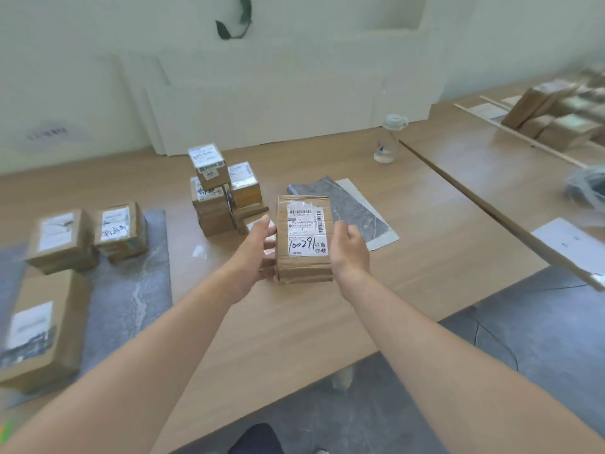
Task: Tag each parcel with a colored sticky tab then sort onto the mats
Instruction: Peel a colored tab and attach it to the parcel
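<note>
A person's view down at a wooden desk (294, 322), partway through a sorting job. Both hands hold one brown cardboard parcel (304, 237) just above the middle of the desk: the left hand (258, 250) curls against its left side and the right hand (350, 250) grips its right side. No coloured tab shows on it, so tagging looks yet to be done. Three sorted parcels (60, 240) lie on the grey left mat (137, 290); a stack of parcels (222, 198) waits behind the hands, and the grey right mat (353, 208) lies just beyond the held parcel. Its white shipping label carries barcodes, handwritten "100291" and printed characters "抖音 邮政" (the smaller print is unreadable). Labels on the other parcels are too blurred to read.
</note>
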`<action>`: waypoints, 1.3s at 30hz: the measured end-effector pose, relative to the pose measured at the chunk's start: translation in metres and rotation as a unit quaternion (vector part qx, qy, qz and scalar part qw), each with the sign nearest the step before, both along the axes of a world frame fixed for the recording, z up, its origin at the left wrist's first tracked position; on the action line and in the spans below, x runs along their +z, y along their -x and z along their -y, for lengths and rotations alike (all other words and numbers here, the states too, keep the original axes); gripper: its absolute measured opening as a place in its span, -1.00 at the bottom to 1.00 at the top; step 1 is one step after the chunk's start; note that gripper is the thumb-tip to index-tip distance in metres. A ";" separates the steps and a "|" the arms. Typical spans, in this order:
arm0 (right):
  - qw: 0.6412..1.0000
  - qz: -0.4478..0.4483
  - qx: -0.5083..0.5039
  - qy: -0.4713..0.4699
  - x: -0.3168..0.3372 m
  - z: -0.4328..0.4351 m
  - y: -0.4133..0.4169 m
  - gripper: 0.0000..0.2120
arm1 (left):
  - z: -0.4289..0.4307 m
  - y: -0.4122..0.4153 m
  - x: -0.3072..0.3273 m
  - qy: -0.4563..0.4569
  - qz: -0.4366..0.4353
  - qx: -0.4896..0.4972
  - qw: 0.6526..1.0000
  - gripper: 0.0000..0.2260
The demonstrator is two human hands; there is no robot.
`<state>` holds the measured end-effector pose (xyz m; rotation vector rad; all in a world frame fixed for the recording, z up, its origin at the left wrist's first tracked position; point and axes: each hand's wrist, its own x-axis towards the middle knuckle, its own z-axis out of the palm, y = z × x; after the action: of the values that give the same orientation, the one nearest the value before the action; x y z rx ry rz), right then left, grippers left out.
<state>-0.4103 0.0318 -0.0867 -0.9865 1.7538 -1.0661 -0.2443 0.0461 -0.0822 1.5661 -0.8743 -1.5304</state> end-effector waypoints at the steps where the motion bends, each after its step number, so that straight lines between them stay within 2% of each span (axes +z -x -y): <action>1: 1.000 0.001 0.007 0.009 0.011 0.000 -0.002 -0.69 | -0.002 -0.004 0.011 0.013 0.003 0.000 1.000 -0.49; 4: 0.999 0.007 0.032 0.040 0.045 -0.002 -0.013 -0.65 | -0.010 -0.016 0.042 0.050 0.005 0.012 0.999 -0.44; 7: 0.996 0.009 0.045 0.081 0.075 -0.004 -0.025 -0.62 | -0.013 -0.028 0.070 0.090 -0.009 0.037 0.995 -0.49; 9: 0.993 0.014 0.060 0.105 0.093 -0.006 -0.034 -0.65 | -0.016 -0.036 0.088 0.109 -0.016 0.055 0.992 -0.54; 12: 0.987 0.032 0.084 0.134 0.115 -0.009 -0.052 -0.71 | -0.022 -0.053 0.111 0.131 -0.028 0.062 0.989 -0.51; 17: 0.981 0.043 0.095 0.166 0.140 -0.017 -0.089 -0.75 | -0.036 -0.089 0.139 0.161 -0.009 0.071 0.984 -0.58; 26: 0.980 0.027 0.101 0.169 0.155 -0.051 -0.184 -0.56 | -0.077 -0.182 0.151 0.176 -0.011 0.072 0.982 -0.57; 33: 0.979 0.040 0.083 0.183 0.151 -0.081 -0.264 -0.66 | -0.105 -0.260 0.150 0.178 -0.007 0.085 0.980 -0.53; 39: 0.978 0.042 0.121 0.165 0.145 -0.112 -0.311 -0.66 | -0.140 -0.309 0.142 0.168 -0.016 0.109 0.980 -0.53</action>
<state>-0.0998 0.1435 0.0587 -1.3009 1.3725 -1.2430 0.0651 0.1859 0.0595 1.3392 -0.8606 -1.1799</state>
